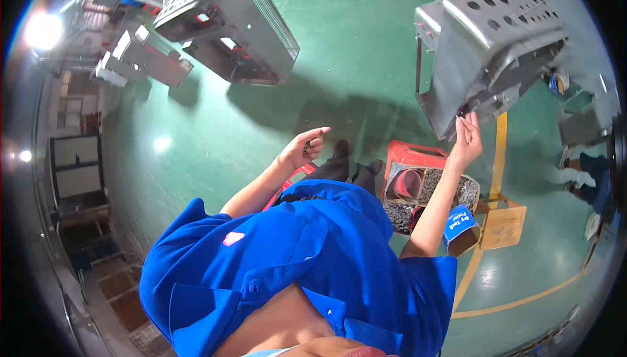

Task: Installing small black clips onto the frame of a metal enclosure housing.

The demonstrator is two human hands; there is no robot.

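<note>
My right hand (467,140) is raised to the lower corner of a grey sheet-metal housing (450,63) with round holes along its top. Its fingertips are pinched together at the metal edge; whatever they hold is too small to name. My left hand (304,147) is held in front of my body, away from the housing. Its index finger points out while the other fingers curl around something small and dark that I cannot make out. Below my right forearm, a divided container (424,190) of small metal fasteners rests by a red stool (418,153), with a red cup (408,183) in it.
Another metal housing (241,37) hangs at the upper left, with more metal parts (147,57) beyond it. A blue box (461,226) and a wooden box (503,224) stand right of the fasteners. Yellow lines cross the green floor (339,44). Another person (591,177) is at the far right.
</note>
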